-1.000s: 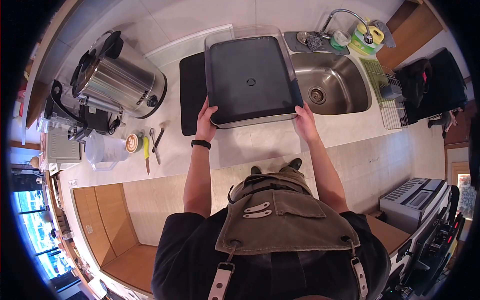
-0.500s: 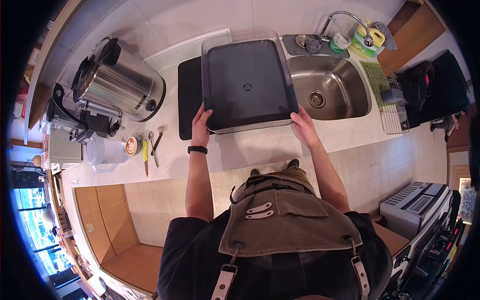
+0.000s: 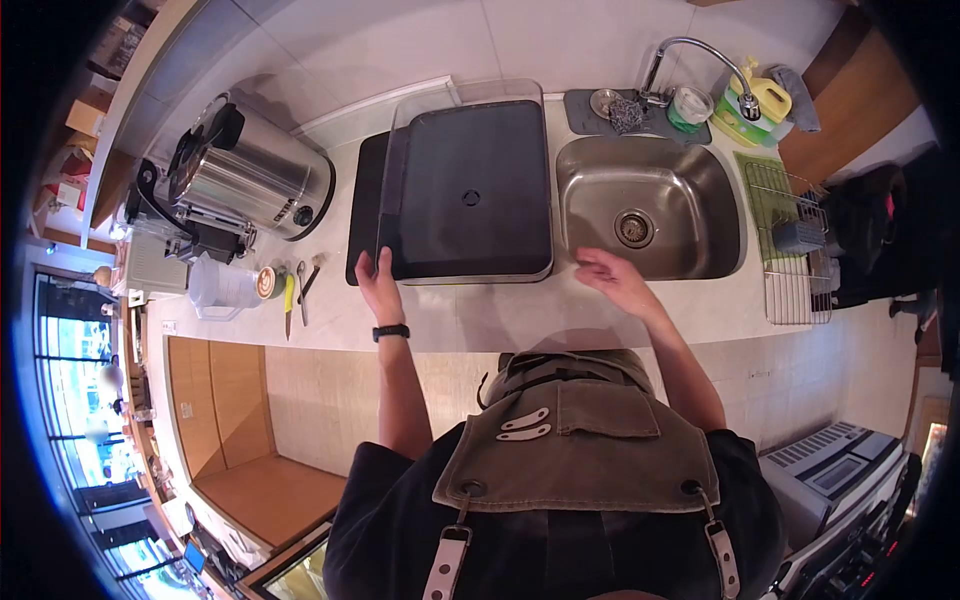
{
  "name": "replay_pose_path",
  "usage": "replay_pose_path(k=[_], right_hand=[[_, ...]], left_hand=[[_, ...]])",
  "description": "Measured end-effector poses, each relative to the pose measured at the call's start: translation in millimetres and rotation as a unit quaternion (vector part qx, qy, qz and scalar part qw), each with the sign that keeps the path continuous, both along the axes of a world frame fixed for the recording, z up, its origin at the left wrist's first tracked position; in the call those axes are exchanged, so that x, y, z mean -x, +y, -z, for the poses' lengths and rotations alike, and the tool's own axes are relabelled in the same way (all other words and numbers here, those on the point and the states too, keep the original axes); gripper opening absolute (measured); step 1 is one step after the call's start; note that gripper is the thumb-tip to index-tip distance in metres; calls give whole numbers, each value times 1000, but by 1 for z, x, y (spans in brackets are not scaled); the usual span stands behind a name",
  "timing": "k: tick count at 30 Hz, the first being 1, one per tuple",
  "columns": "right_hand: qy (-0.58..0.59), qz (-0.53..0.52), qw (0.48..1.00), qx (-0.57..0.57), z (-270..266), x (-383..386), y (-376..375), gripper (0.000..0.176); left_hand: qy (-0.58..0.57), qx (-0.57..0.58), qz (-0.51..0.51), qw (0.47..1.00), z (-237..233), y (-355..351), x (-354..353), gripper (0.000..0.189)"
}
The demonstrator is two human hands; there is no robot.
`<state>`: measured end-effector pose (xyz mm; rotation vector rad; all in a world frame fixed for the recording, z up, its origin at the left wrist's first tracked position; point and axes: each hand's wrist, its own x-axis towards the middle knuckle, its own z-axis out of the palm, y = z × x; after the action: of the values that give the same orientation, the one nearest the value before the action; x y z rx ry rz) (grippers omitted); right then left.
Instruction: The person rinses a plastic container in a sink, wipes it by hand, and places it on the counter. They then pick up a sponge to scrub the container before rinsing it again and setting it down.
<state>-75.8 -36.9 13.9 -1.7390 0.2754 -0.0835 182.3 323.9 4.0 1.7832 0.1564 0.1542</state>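
A large rectangular bin [image 3: 470, 190] with clear walls and a dark grey inside, a small round mark at its middle, rests on the counter. Its left part overlaps a black mat [image 3: 366, 215]. My left hand [image 3: 380, 292] is at the bin's near left corner, fingers apart and pointing up, the fingertips right at the rim. To the right of the bin, my right hand [image 3: 618, 282] hovers by the near edge of the steel sink [image 3: 650, 190], fingers loosely stretched out and holding nothing.
A steel urn [image 3: 265, 185] stands at the left. Near it are a clear pitcher [image 3: 220, 285], a latte cup [image 3: 267, 282], a yellow-handled knife [image 3: 289, 300] and a spoon [image 3: 302, 280]. A faucet [image 3: 690, 42] arches over the sink; a wire rack [image 3: 795, 285] lies to the right.
The bin has come down onto the counter, further left over the mat. My right hand has let go and moved off it; my left fingers have opened at its corner.
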Motion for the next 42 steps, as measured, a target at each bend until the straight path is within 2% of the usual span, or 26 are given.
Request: replay_pose_path(k=[1,2,5,8,11,12,15,18,19,21,22,23,25,28,29,31,34,37,40,42], right_hand=[[-6,21,1000,-6,-2,12,-13,50],[-12,41,999,-11,-4,24,-28,48],[-3,104,994,15,6,56,-70,40],[17,149,987,54,26,80,-106,34],[4,173,980,98,46,91,-125,26],[-6,181,978,100,46,91,-125,25],[-4,175,970,168,44,90,-120,22],[-10,139,968,207,42,92,-119,22],[-16,127,969,209,42,92,-120,23],[-8,132,976,173,38,92,-123,23],[-3,134,979,155,37,93,-124,23],[7,135,983,126,37,94,-125,24],[24,132,989,68,38,93,-129,24],[30,102,994,-41,37,85,-139,28],[10,93,991,-91,31,79,-141,35],[-28,74,978,-192,9,57,-147,51],[-71,-29,940,-331,-11,26,-159,77],[-115,-110,900,-405,-36,16,-158,92],[-120,-140,900,-396,-43,45,-164,94],[-119,-94,897,-415,-48,60,-165,88]], left_hand=[[5,31,-23,999,-3,-10,19,81],[31,85,-6,996,-6,-19,42,94],[127,166,-108,972,-22,-66,100,102],[190,312,-83,927,-25,-98,135,107],[234,318,-45,918,-30,-126,157,82],[244,344,-20,907,-29,-130,160,108],[236,309,-12,921,-32,-151,160,50],[174,303,-67,934,-19,-161,161,39],[168,299,-71,937,-11,-161,159,48],[158,286,-77,942,-3,-150,154,67],[138,265,-76,951,-14,-147,156,44],[141,245,-79,956,-25,-140,156,31],[151,216,-106,959,-42,-118,156,28],[120,155,-50,979,-48,-56,151,24],[92,169,14,981,-42,-29,142,26],[23,160,74,984,-66,-14,135,36],[34,136,180,974,-120,-11,127,52],[-4,104,220,970,-141,-25,110,66],[-26,91,264,960,-163,-61,103,72],[-22,71,274,959,-172,-80,96,72]])
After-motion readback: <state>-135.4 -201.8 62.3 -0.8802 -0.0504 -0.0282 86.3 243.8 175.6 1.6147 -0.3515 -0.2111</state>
